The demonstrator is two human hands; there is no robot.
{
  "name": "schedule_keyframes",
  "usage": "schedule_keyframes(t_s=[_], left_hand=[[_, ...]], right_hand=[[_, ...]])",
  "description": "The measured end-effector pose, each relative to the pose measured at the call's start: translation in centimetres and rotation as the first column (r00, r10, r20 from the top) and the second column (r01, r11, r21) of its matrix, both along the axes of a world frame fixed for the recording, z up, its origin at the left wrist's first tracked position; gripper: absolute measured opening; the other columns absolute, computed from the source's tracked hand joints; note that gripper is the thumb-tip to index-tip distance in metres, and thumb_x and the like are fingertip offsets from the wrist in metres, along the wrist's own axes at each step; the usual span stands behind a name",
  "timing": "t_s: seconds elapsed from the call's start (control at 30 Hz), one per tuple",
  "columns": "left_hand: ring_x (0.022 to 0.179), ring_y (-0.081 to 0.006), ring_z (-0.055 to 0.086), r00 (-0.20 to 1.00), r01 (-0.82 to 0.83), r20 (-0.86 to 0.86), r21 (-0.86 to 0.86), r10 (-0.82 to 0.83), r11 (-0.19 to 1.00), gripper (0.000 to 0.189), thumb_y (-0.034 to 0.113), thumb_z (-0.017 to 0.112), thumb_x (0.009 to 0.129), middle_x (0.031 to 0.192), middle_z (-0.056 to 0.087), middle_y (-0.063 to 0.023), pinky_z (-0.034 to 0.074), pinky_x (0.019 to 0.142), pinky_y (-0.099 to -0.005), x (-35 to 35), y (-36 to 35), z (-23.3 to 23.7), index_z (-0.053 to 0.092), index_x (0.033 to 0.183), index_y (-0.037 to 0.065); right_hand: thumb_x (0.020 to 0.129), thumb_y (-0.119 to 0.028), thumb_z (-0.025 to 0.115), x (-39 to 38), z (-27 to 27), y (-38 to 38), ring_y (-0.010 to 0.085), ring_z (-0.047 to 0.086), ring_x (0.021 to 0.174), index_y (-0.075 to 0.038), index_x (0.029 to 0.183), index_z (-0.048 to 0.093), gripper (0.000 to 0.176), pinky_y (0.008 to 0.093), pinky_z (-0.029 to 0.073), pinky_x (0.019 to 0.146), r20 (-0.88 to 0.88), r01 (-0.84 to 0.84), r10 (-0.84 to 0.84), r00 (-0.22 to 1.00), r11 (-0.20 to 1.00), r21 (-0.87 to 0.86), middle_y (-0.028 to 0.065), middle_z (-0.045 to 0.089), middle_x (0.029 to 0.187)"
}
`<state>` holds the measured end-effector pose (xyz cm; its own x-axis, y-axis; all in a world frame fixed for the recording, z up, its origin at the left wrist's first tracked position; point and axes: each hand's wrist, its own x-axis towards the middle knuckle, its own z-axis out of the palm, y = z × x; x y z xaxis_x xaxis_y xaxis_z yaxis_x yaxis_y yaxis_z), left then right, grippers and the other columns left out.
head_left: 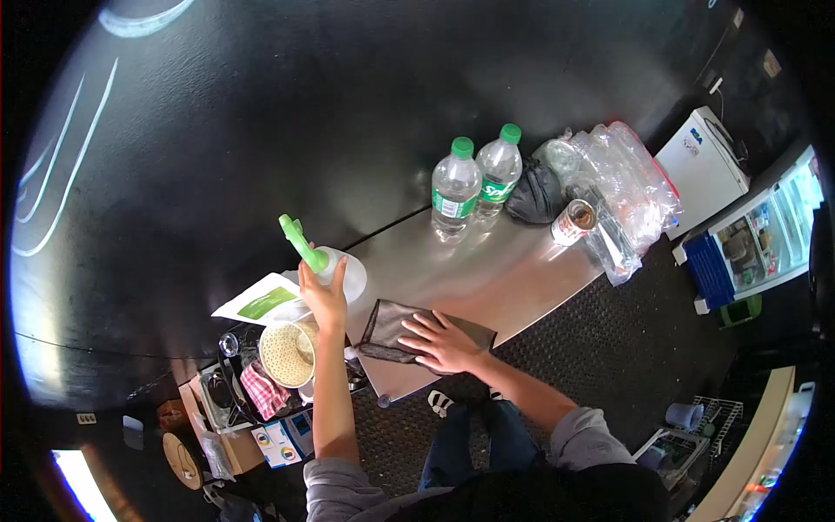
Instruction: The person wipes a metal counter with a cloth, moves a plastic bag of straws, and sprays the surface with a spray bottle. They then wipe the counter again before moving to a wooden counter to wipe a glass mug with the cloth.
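Note:
My left hand (323,298) is wrapped round a white spray bottle (354,277) with a green trigger head, at the left end of the metal table (487,291). Flat on a dark mesh cloth (391,326) near the table's front edge lies my right hand (444,342), its fingers spread. Behind them stand two clear bottles with green caps, one (456,187) left of the other (498,170). Beside these are a black bag (534,193) and a can (573,223).
Clear plastic bags (622,178) lie at the table's right end. Left of the table are a cream perforated basket (285,355), a red checked cloth (263,389) and a white-green sheet (261,300). An open fridge (765,235) and a white cabinet (703,170) stand far right.

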<state>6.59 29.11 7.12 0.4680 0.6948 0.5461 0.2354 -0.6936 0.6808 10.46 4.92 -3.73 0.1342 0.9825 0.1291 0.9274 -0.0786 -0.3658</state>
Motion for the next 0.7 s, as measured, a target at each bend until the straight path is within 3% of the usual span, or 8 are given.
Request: schedule_keyframes(t_s=[0.13,0.3,0.4,0.47,0.5,0.57,0.6,0.7], left_hand=[[0.095,-0.0351,0.059,0.999,0.032,-0.026,-0.037,-0.033,0.999,0.055,0.019,0.076,0.076,0.103,0.060,-0.0208,0.045,0.084,-0.0408,0.0,-0.4,-0.3,0.053,0.120,-0.006],[0.096,-0.0367,0.056,0.994,0.096,-0.045,-0.005,-0.096,0.995,0.059,0.019,0.075,0.078,0.105,0.058,-0.0209,0.044,0.085,-0.0424,-0.3,0.2,-0.9,0.048,0.125,-0.003],[0.102,-0.0372,0.052,0.993,0.102,-0.060,0.029,-0.100,0.994,0.061,0.020,0.074,0.079,0.109,0.056,-0.0206,0.040,0.090,-0.0437,-0.8,0.9,-1.6,0.046,0.128,-0.003],[0.108,-0.0383,0.049,0.997,0.049,-0.072,0.138,-0.039,0.989,0.060,0.019,0.073,0.080,0.112,0.055,-0.0204,0.035,0.095,-0.0456,-1.0,1.5,-2.7,0.045,0.128,-0.003],[0.115,-0.0397,0.045,0.990,0.007,-0.143,0.038,-0.002,0.999,0.068,0.022,0.074,0.078,0.119,0.051,-0.0231,0.034,0.098,-0.0461,-1.1,1.0,-2.2,0.041,0.132,-0.002],[0.123,-0.0417,0.038,0.976,-0.169,-0.102,0.199,0.192,0.965,0.082,0.025,0.076,0.076,0.129,0.041,-0.0263,0.030,0.103,-0.0476,-1.1,0.2,-3.5,0.030,0.139,-0.001],[0.127,-0.0437,0.031,0.986,-0.157,-0.039,0.115,0.162,0.981,0.089,0.025,0.074,0.078,0.137,0.029,-0.0285,0.025,0.106,-0.0511,-0.9,-2.3,-1.9,0.019,0.144,0.001],[0.128,-0.0443,0.029,0.969,-0.224,-0.043,0.273,0.245,0.935,0.084,0.023,0.070,0.082,0.140,0.024,-0.0283,0.024,0.106,-0.0537,-1.8,-6.8,-3.0,0.017,0.144,0.001]], right_hand=[[0.088,-0.039,0.054,6.5,0.3,-6.1,0.0323,0.032,0.132,-0.018,0.134,0.046,0.051,0.0549,0.021,0.108,0.040,0.292,-0.294,0.955,0.955,0.062,0.0104,0.031,0.147],[0.090,-0.042,0.048,13.3,-2.2,-14.4,0.0378,0.024,0.136,-0.013,0.139,0.039,0.058,0.0588,0.015,0.108,0.153,0.818,-0.820,0.552,0.568,0.094,0.0141,0.027,0.149],[0.091,-0.044,0.044,15.7,-3.2,-11.2,0.0387,0.020,0.138,-0.014,0.142,0.034,0.060,0.0611,0.012,0.108,0.230,0.908,-0.891,0.392,0.415,0.059,0.0150,0.024,0.150],[0.088,-0.041,0.049,14.5,-2.6,-7.7,0.0388,0.025,0.135,-0.014,0.136,0.042,0.056,0.0627,0.021,0.103,0.272,0.843,-0.832,0.484,0.526,0.110,0.0168,0.032,0.145],[0.084,-0.036,0.055,13.4,-2.6,-6.3,0.0376,0.030,0.132,-0.013,0.129,0.048,0.051,0.0619,0.026,0.101,0.192,0.733,-0.750,0.633,0.660,0.165,0.0166,0.037,0.141],[0.084,-0.035,0.056,9.2,0.6,-4.2,0.0362,0.031,0.132,-0.015,0.128,0.049,0.049,0.0587,0.024,0.104,0.093,0.462,-0.470,0.878,0.882,0.096,0.0131,0.036,0.142],[0.086,-0.036,0.054,7.5,0.5,-4.3,0.0349,0.029,0.133,-0.017,0.131,0.047,0.049,0.0574,0.023,0.106,0.096,0.319,-0.326,0.941,0.945,0.076,0.0115,0.033,0.144],[0.091,-0.039,0.049,6.5,-1.5,-7.3,0.0308,0.025,0.137,-0.021,0.136,0.042,0.049,0.0544,0.018,0.110,0.030,0.162,-0.167,0.985,0.977,0.141,0.0079,0.029,0.148]])
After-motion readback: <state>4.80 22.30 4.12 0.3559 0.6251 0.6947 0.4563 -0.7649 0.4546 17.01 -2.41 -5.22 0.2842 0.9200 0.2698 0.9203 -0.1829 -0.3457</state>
